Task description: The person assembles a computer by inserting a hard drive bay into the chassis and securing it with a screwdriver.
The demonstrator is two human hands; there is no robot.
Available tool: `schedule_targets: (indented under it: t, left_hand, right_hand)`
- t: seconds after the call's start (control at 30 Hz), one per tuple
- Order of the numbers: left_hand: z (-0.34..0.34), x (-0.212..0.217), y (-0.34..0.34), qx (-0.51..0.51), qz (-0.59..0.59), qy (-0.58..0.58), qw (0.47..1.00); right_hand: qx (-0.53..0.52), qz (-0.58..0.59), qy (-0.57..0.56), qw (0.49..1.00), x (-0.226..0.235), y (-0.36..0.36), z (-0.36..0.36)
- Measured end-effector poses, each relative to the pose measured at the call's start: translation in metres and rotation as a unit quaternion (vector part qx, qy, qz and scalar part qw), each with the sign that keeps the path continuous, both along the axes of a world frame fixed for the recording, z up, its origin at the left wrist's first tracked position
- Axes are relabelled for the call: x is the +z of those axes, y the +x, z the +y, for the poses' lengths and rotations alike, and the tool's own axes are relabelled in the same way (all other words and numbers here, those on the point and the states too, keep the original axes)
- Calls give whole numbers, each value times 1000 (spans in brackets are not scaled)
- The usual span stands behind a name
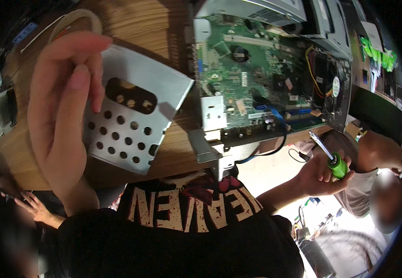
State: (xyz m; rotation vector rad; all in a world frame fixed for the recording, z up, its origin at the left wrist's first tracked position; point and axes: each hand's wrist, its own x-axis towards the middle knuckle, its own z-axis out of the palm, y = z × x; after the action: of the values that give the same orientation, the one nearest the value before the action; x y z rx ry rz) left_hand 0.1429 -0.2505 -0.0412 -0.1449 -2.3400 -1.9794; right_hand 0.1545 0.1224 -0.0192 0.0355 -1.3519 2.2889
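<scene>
My left hand [64,102] is raised in front of a silver metal bracket [168,104] with an oval slot and rows of round holes. Its fingers are curled in toward the thumb; whatever they pinch, if anything, is hidden. A few small round metal pieces [131,103] show inside the slot. Off to the right, my right hand [321,178] grips a screwdriver [338,167] by its green handle, the shaft pointing up and left. Its tip is just outside the near right corner of an opened computer case [344,88], whose green motherboard [229,74] is exposed.
A blue and black cable [282,134] loops over the case's near edge. Bent metal tabs [203,148] stick out there, above the wooden table [159,28]. Another person [358,185] sits at the right. A different person's hand [38,208] is at the lower left.
</scene>
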Motion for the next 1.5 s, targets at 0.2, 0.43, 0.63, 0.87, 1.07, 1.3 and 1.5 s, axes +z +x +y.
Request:
schedule_targets:
  t: [0.2, 0.43, 0.63, 0.87, 1.07, 1.3, 1.5]
  left_hand:
    - [-25, 4, 7, 162, 82, -116, 977]
    - [-36, -6, -4, 296, 70, -378, 875]
    - [-38, -23, -15, 284, 68, -362, 885]
    - [-36, -34, -21, 274, 57, -358, 891]
    - [-35, -32, -19, 272, 36, -373, 887]
    - [-21, -4, -15, 196, 123, -328, 916]
    - [13, 13, -11, -47, 116, -393, 911]
  right_hand:
    - [59, 13, -20, 998, -6, 1, 3]
    - [88, 2, -44, 995, -9, -8, 4]
    - [5, -36, -45, 998, -13, 2, -1]
    - [27, -13, -71, 997, -13, 9, 11]
    - [4, -9, -79, 997, -21, 18, 24]
    - [-44, -8, -77, 996, -27, 29, 43]
    - [-17, 62, -100, 993, -27, 38, 61]
